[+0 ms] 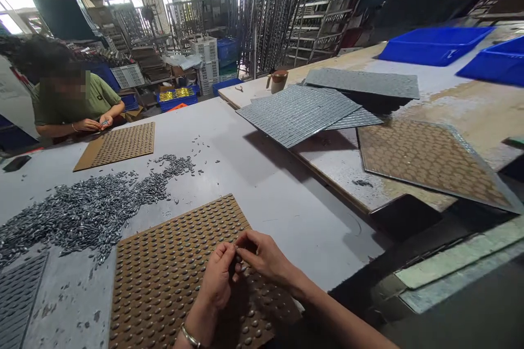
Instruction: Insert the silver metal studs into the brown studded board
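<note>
My left hand [218, 277], with a bracelet at the wrist, is closed over a brown board [172, 267]. Rows of small dark oval pieces stud that board. Fingertip to fingertip with it, my right hand [264, 255] is pinched from the right side. Whatever the fingers hold between them is too small and covered to make out. Left of the board spreads a large heap of small grey metallic oval pieces [90, 210], trailing off in loose ones toward the far side.
Across the table a person in a green shirt [98, 95] holds small pieces over another brown board [123, 144]. At right are ridged grey panels [301, 112], a patterned panel [426, 161], a mug [279, 82] and blue bins [436, 46]. A dark slatted panel [20, 294] lies at lower left.
</note>
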Tool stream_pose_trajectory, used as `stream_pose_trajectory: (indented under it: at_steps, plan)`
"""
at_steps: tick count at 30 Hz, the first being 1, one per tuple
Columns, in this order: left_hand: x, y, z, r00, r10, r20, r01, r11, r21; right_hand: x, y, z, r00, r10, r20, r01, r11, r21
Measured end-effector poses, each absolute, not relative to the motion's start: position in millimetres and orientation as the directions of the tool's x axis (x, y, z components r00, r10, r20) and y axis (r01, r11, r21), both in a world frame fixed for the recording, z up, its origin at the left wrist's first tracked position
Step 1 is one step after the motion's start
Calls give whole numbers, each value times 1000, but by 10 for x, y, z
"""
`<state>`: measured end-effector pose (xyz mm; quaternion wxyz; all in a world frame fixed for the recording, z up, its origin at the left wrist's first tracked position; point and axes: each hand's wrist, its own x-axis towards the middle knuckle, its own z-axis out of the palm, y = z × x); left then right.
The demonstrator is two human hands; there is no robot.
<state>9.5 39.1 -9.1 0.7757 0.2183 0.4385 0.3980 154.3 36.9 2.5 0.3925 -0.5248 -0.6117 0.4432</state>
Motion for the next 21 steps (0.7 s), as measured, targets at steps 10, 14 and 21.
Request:
stream_pose_trajectory:
  at_steps: [10,14,21]
  plan:
    - [162,578,-104,188,799,-571,-577,560,594,1767,1191,-242,157,987,-30,524,-109,-845]
    - [103,585,-145,205,771,-603,-554,599,578,1806,1618,-394,160,981,-111,639,-188,-746]
    - [28,586,-232,188,773,-607,-512,604,610,1742,1705,-498,150,979,-137,694,-204,-690]
